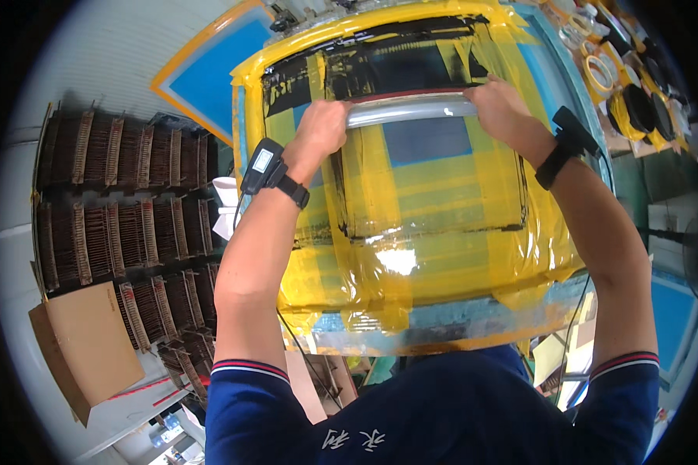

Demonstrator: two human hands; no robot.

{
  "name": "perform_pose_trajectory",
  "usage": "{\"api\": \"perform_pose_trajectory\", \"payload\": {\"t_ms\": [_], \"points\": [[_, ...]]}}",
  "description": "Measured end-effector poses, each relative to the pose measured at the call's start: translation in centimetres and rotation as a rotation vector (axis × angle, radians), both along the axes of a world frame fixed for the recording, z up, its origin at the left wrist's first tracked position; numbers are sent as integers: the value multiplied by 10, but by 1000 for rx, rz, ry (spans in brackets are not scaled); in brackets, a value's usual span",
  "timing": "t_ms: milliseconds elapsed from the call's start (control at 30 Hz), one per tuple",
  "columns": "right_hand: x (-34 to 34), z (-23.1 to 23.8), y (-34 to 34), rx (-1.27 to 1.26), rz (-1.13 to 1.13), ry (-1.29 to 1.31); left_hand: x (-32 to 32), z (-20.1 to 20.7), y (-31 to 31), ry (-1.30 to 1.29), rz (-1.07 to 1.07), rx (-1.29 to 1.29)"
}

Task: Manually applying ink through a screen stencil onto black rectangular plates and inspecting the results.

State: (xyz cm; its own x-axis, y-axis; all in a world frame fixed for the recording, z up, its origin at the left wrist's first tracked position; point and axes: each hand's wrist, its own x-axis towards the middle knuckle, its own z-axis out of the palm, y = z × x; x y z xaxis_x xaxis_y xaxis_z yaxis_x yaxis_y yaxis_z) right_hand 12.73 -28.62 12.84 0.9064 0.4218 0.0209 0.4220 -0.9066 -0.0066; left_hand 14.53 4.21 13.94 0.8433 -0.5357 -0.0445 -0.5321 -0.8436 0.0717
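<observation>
Both of my hands grip a wide squeegee [411,111] with a silvery metal holder and a thin reddish strip along its far edge. My left hand [323,130] is closed round its left end, my right hand [506,115] round its right end. Beneath it lies a screen-printing frame [442,337], its mesh largely covered with yellow tape [372,271]. Black ink [388,66] coats the mesh beyond the squeegee, and thin black streaks run down both sides on the near part. Whether the blade presses on the mesh is hidden under the holder.
A blue screen with an orange-edged frame [217,70] leans behind on the left. Tall drying racks [128,155] and a cardboard box [93,345] stand at the left. Tape rolls [599,74] and containers crowd the far right. Straps with small devices [264,167] circle my wrists, with cables hanging.
</observation>
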Motion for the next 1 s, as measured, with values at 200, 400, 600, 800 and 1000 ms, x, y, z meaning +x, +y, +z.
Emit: {"api": "perform_pose_trajectory", "payload": {"t_ms": [200,400,600,800,1000], "points": [[19,18,4,97,19,-58,19,12,-9,95,120,64],[43,21,22,407,181,-98,-29,51,-9,-348,69,-415],[111,23,18,377,238,-220,-171,61,30,102,390,-697],[196,36,30,203,47,-17,-318,41,54,499,904,-1026],[196,89,29,458,81,-344,-434,22,55,865,1335,-1490]]}}
